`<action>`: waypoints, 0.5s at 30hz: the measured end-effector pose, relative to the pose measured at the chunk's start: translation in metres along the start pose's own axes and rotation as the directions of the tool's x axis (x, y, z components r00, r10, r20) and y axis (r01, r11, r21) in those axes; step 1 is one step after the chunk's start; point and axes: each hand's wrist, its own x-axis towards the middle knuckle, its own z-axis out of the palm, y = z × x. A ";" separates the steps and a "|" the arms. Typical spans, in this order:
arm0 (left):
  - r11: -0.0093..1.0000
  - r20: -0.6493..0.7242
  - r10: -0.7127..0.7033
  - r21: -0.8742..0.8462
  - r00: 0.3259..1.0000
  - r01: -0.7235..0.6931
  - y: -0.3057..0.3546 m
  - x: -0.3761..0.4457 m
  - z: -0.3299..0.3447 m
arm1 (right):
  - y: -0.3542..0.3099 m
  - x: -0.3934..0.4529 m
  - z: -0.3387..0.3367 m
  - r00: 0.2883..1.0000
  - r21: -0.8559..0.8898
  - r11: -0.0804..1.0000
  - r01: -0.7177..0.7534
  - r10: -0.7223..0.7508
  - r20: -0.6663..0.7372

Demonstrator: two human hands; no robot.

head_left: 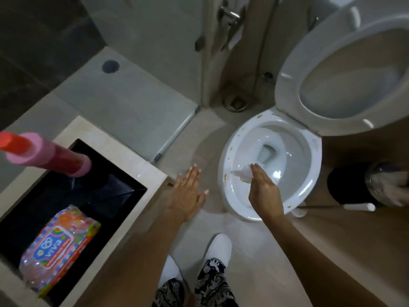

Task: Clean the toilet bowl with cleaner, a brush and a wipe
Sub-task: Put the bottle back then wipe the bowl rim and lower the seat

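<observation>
right hand: pinches wipe over toilet bowl
left hand: fingers spread flat, holding nothing
sink: wipes pack, pink bottle
floor, right: brush

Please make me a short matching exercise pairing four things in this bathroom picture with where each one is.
Things:
1. wipe
2. pack of wipes
3. cleaner bottle
4. brush

Places:
A. lying in the black sink basin
B. lying on the floor beside the bowl's right side
C. pinched in the right hand over the toilet bowl
D. standing at the sink's far edge

Pairs: 1-C, 2-A, 3-D, 4-B
</observation>
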 end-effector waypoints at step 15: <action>0.958 0.244 0.258 0.063 0.935 -0.281 0.053 0.052 0.100 | 0.068 -0.073 0.084 0.963 0.067 0.964 -0.259 0.252 0.091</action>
